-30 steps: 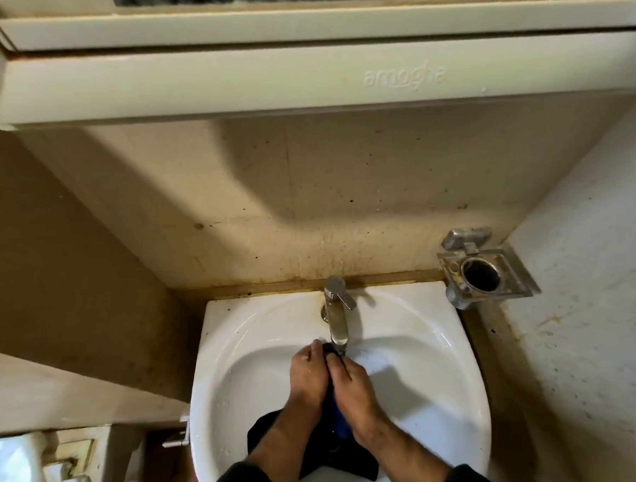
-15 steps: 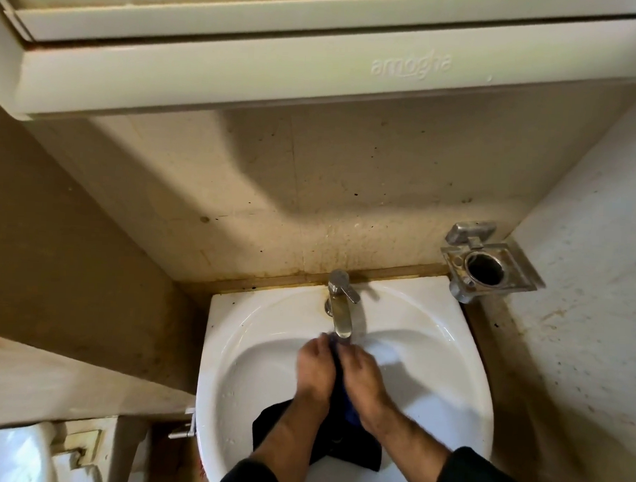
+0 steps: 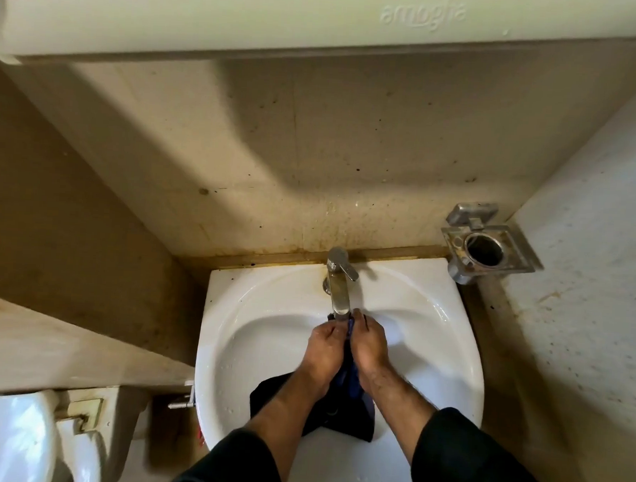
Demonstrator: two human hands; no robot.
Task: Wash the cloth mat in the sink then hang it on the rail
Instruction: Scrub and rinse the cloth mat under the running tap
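A dark blue-black cloth mat [image 3: 351,412] hangs down into the white sink [image 3: 265,311], bunched between my two hands. My left hand [image 3: 323,351] and my right hand [image 3: 368,348] both grip its top edge, pressed together right under the spout of the chrome tap [image 3: 338,282]. The lower part of the cloth spreads over the basin's bottom, partly hidden by my forearms. No rail is in view.
A metal holder with a round hole [image 3: 487,246] is fixed to the wall at the sink's back right corner. A pale cabinet ledge [image 3: 247,19] overhangs above. A white toilet cistern [image 3: 15,442] stands at lower left, and stained walls close in on both sides.
Both hands have stayed under the spout, shifting slightly against each other with the cloth between them. The camera has tilted a little downward.
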